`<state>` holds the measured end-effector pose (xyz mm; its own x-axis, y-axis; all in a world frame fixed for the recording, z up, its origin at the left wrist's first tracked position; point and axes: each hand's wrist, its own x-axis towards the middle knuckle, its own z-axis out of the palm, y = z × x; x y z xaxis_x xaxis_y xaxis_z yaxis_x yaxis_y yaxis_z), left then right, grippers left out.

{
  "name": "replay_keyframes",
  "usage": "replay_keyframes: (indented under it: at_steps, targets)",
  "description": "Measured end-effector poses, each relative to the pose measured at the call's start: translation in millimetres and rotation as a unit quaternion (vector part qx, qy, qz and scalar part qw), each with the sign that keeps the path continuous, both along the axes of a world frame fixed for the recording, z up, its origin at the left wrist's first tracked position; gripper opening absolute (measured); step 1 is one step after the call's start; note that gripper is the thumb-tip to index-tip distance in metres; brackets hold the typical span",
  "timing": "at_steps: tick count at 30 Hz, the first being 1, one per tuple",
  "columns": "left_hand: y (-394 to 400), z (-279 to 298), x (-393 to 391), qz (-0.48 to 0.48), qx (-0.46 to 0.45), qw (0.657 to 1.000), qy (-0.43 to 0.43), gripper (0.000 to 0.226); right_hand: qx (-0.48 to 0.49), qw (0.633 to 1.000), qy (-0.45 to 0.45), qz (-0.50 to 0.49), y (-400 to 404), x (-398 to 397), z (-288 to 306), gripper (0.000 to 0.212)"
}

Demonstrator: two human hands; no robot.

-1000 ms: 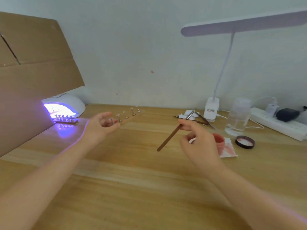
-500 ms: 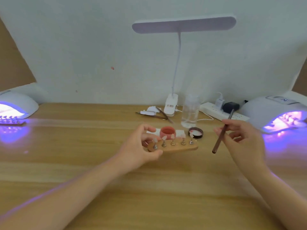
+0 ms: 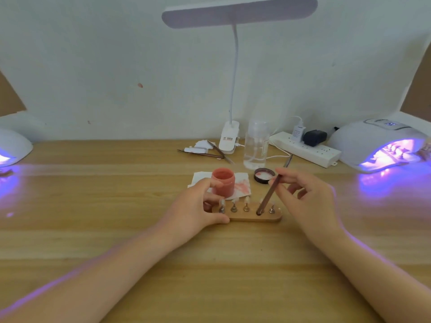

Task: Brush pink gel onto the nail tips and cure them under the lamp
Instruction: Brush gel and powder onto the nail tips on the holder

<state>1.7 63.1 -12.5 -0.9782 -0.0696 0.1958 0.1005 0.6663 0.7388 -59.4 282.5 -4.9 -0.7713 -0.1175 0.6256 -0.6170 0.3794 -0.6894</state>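
The holder [image 3: 254, 215] sits on the tabletop [image 3: 116, 206] front and centre, a row of nail tips [image 3: 234, 201] standing on its pegs. The left hand [image 3: 198, 208] steadies it, fingers [image 3: 211, 202] curled round its left end. The right hand [image 3: 305, 197] pinches the brush [image 3: 268, 195] between thumb and fingertips, handle pointing down at the holder, bristle end up and away. Just behind, the open pink gel jar [image 3: 223, 182] rests on a stained tissue [image 3: 242, 186], its lid [image 3: 264, 175] beside it. This looks like the loading step: next the brush needs turning and dipping. Lit lamps wait well apart, right [image 3: 373, 143] and left [image 3: 14, 145].
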Motion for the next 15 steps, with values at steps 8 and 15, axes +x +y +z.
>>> replay_keyframes:
  at_steps: [8, 15]
  targets:
    - [8, 1, 9, 0.031, -0.043, 0.981, 0.186, 0.046, 0.024, 0.999, 0.008, 0.031, -14, 13, -2, 0.034]
    - [32, 6, 17, -0.07, 0.02, 0.962, 0.262, 0.042, 0.055, 0.98, 0.026, 0.19, -27, 28, -1, 0.047]
